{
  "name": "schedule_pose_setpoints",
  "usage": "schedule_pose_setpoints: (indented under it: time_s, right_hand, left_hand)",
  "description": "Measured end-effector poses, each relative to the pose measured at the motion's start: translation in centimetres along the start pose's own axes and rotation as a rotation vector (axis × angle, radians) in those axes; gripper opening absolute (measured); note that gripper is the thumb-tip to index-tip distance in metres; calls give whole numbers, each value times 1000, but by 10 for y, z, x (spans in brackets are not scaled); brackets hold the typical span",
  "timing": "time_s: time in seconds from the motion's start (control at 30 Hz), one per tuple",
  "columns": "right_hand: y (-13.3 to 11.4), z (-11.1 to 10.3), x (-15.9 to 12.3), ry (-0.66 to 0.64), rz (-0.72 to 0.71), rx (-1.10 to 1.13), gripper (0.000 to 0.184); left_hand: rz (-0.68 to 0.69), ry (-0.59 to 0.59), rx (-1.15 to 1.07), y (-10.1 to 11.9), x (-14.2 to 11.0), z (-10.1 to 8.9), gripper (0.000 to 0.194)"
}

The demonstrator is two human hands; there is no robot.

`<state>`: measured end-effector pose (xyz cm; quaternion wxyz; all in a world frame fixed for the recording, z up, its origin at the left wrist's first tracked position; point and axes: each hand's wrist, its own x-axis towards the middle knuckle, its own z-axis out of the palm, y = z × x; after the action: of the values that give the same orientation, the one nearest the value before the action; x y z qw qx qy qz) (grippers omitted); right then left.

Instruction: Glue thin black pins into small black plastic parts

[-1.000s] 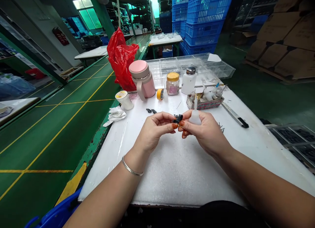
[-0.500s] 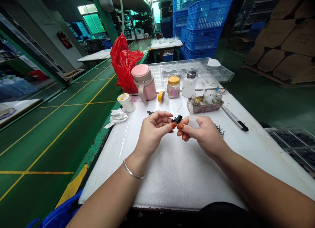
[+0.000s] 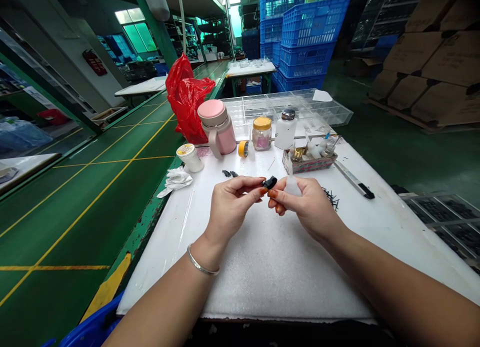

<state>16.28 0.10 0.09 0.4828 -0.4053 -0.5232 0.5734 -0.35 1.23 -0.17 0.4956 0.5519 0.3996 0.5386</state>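
Observation:
My left hand (image 3: 230, 204) is closed, with thumb and fingertips pinching a small black plastic part (image 3: 270, 182) above the white-covered table (image 3: 270, 267). Against it, my right hand (image 3: 317, 202) is closed around a small translucent squeeze bottle (image 3: 292, 187) whose thin nozzle points up. The right thumb and index fingertips come together right beside the black part; whether they also grip something tiny cannot be made out. Beyond my left hand lie a few small black pieces (image 3: 230, 173). Thin black strips (image 3: 331, 198) lie in a pile, partly hidden behind my right hand.
Across the back stand a pink mug (image 3: 221, 129), a yellow-lidded jar (image 3: 261, 133), a white bottle (image 3: 286, 129) and a small box of bottles (image 3: 311, 162). A utility knife (image 3: 354, 179) lies to the right, white gloves (image 3: 175, 181) to the left.
The left fingers have closed in more tightly around the black part. My right hand keeps the squeeze bottle in nearly the same place. The whole view has shifted slightly.

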Motion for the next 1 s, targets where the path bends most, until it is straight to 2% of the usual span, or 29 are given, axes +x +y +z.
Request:
schedule_pose_setpoints:
  time_s: [0.23, 0.57, 0.8, 1.0]
  right_hand:
    - [0, -2, 1, 11, 2, -30, 33]
    - [2, -3, 3, 6, -7, -56, 35]
    - [2, -4, 5, 101, -180, -177, 39]
    - [3, -9, 9, 147, -230, -301, 25]
  left_hand:
    - [-21, -3, -68, 0, 1, 0, 40]
    - [-27, -12, -90, -2, 3, -2, 43]
    - [-7, 4, 6, 0, 4, -2, 45]
    - [77, -23, 205, -3, 4, -2, 36]
